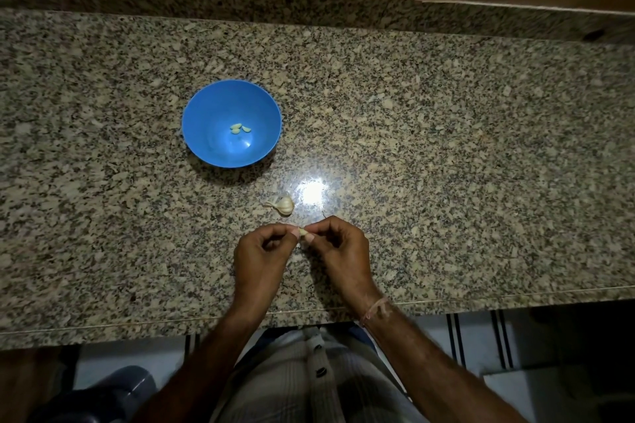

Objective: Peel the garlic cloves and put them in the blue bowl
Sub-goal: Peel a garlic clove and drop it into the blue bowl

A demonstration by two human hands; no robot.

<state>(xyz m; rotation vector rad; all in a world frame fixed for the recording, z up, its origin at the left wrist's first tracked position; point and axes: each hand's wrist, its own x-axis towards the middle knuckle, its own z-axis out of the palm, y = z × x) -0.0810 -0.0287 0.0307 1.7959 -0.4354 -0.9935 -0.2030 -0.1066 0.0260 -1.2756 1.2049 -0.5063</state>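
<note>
A blue bowl (220, 106) stands on the granite counter, left of centre, with a few pale peeled cloves (240, 128) at its bottom. A part of a garlic bulb (283, 205) with loose papery skin lies on the counter below and right of the bowl. Just in front of the bulb, my left hand (262, 259) and my right hand (338, 251) meet fingertip to fingertip. Between them they pinch one small garlic clove (303, 232), mostly hidden by the fingers.
The speckled granite counter (446, 154) runs the full width, with a raised granite strip and a wooden panel behind it. A bright light glare (312, 192) sits right of the bulb. The counter's front edge (481, 299) crosses under my wrists.
</note>
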